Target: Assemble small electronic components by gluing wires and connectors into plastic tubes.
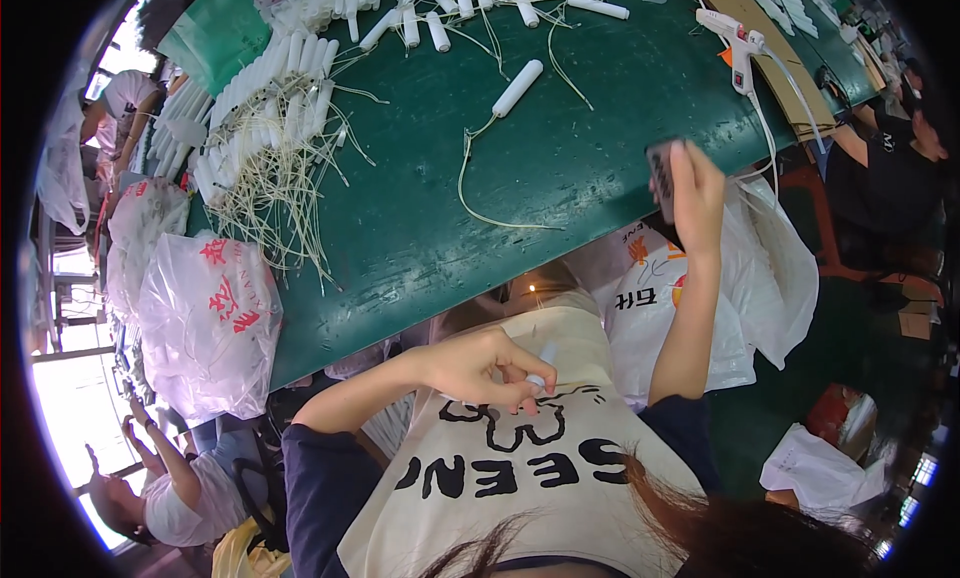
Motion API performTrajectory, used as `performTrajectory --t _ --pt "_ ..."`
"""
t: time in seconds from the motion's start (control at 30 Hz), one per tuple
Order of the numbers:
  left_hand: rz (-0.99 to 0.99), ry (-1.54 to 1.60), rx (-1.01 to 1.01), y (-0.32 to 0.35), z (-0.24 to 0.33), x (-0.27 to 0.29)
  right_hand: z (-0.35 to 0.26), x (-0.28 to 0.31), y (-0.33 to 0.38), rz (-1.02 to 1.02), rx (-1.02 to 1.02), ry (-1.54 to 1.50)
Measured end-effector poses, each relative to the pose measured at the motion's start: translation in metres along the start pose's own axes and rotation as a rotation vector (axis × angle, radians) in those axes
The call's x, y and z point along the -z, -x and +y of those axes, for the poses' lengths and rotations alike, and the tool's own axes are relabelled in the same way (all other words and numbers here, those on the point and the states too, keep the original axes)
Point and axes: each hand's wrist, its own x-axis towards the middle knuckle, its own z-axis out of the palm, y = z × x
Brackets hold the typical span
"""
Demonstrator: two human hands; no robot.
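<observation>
My left hand (490,368) is closed in front of my apron, its fingertips pinching a small white cylinder (537,382) that is mostly hidden by the fingers. My right hand (695,193) grips a dark, flat, oblong block (661,178) by its side, at the table's near right edge; its exact kind is unclear. On the green table (400,188) a single white tube (518,88) lies tilted, and a thin pale wire (462,178) trails from its lower end toward the near edge. Neither hand touches that tube.
Many white tubes with tangled wires (265,188) are heaped at the left, more along the far side. A white glue gun (742,53) with its cord rests at the far right by cardboard (790,88). Plastic bags (205,318) hang at the left edge. Other people sit on both sides.
</observation>
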Motion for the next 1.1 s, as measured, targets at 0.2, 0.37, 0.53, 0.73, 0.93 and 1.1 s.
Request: performTrajectory --t 0.2,0.37,0.53,0.73,0.93,1.1 --pt "0.001 0.015 0.054 0.002 0.002 0.003 0.024 -0.016 -0.067 0.234 0.107 0.758" --pt "0.043 0.098 0.063 0.006 -0.001 0.002 0.042 -0.02 -0.083 0.131 0.121 0.808" --pt "0.081 0.126 0.069 0.006 -0.002 0.004 0.053 -0.02 -0.077 0.308 0.249 0.828" --pt "0.239 0.272 0.056 0.018 0.028 0.018 -0.016 -0.025 0.004 -0.287 0.402 -0.02" --pt "0.28 0.293 0.001 0.022 0.059 0.026 -0.052 -0.039 0.075 -0.956 0.233 -0.334" --pt "0.381 0.302 -0.117 0.021 0.065 0.03 -0.038 -0.04 0.089 -0.756 0.11 -0.303"
